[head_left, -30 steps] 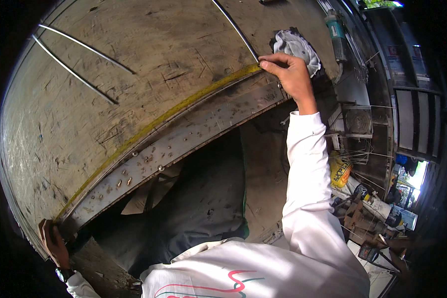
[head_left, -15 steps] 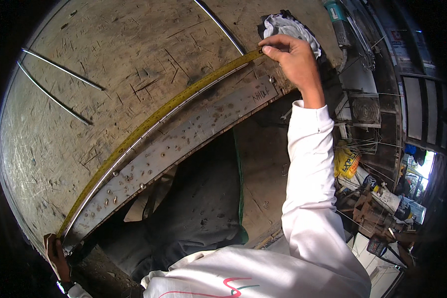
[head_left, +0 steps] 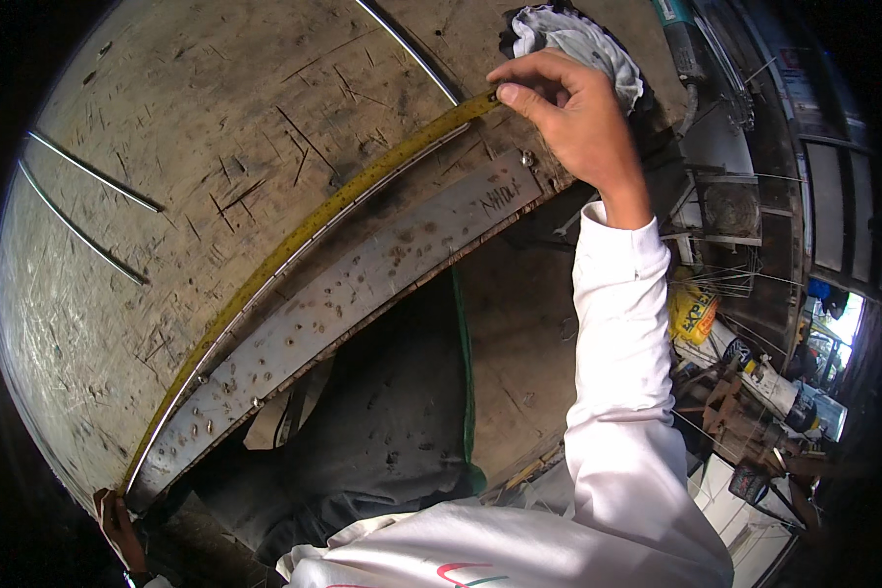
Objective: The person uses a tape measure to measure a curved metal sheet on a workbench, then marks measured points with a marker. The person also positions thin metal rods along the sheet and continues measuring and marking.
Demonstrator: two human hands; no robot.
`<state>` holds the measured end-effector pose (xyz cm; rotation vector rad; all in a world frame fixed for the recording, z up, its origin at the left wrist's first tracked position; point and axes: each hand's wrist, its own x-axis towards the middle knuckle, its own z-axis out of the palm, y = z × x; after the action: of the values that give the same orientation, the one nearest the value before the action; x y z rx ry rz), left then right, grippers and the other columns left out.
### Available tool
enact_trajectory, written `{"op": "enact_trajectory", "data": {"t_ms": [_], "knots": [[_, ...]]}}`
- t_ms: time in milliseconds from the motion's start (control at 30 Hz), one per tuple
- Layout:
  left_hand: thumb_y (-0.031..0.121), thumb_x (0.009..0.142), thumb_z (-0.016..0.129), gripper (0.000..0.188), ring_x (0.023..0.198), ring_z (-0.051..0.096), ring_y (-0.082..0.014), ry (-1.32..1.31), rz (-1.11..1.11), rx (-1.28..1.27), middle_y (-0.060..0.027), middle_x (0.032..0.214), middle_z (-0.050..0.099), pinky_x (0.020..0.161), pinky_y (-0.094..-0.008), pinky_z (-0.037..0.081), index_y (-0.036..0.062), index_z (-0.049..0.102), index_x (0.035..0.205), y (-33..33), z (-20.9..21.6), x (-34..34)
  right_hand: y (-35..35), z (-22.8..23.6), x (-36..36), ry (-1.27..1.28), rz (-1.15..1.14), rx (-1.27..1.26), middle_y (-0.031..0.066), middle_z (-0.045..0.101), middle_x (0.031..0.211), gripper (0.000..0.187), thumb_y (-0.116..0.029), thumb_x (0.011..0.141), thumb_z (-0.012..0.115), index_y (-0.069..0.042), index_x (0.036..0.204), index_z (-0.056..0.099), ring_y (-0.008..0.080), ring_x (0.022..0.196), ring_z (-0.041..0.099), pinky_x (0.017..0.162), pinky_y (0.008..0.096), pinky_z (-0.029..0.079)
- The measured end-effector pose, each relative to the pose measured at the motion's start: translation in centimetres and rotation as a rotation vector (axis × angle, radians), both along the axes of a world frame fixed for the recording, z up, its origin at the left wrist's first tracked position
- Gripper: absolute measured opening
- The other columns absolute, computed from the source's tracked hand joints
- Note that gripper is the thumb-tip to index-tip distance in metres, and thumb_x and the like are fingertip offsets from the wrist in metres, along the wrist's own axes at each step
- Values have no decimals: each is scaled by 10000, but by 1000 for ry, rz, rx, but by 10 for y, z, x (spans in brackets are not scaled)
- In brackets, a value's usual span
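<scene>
A yellow measuring tape (head_left: 338,201) runs in a long curve across the worn wooden table. Close along its near side lies a thin metal rod (head_left: 309,245). My right hand (head_left: 588,122) pinches the tape's far end between thumb and forefinger, just past the rod's end. Down at the lower left, my left hand (head_left: 118,529) is closed at the tape's other end, by the table edge; its fingertips are small and dark in the picture. A flat steel bar (head_left: 363,269), spotted with burn marks and marked in pen, lies along the table edge nearest me.
Another metal rod (head_left: 407,49) points toward the tape from the top. Two shorter rods (head_left: 93,171) (head_left: 73,220) lie at the left. Beyond my right hand are a crumpled grey cloth (head_left: 583,44) and a teal power tool (head_left: 678,34). Clutter with a yellow bag (head_left: 693,312) fills the right.
The whole view has shifted, so the table and rods sit further left. My right hand has tilted slightly, with its pinch still at the tape's end. My left hand stays at the other end.
</scene>
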<state>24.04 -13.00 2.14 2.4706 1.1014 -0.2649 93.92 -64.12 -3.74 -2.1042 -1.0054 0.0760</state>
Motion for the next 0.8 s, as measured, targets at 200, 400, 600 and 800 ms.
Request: {"op": "enact_trajectory", "data": {"t_ms": [200,400,600,800], "knots": [[49,1048,576,141,1080,566,-287,-42,-24,0,-143,1182,554,972,-375,455,-58,588,1140,1,-1,-3,-2,1,-3,50,-58,-29,-59,709,898,170,-82,996,742,-67,1158,790,14,764,519,650,224,380],[54,1051,585,132,1097,573,-297,-26,30,26,-152,1197,568,974,-376,458,-62,605,1111,-9,-3,7,0,6,-5,48,-103,-67,-44,703,888,172,-111,999,735,-44,1147,793,37,807,570,726,223,441],[74,1071,582,156,1112,583,-313,-30,62,6,-157,1213,580,996,-391,462,-70,620,1117,-3,-8,2,-5,7,1,129,-133,-59,74,798,960,156,-127,966,757,-61,1096,813,147,876,714,781,296,525],[61,1071,575,187,1133,587,-321,-12,-14,30,-166,1271,581,1015,-403,466,-57,623,1208,-7,-5,2,-2,10,3,93,-128,-113,81,800,969,159,-144,971,748,-53,1085,813,159,883,721,796,311,529]]}}
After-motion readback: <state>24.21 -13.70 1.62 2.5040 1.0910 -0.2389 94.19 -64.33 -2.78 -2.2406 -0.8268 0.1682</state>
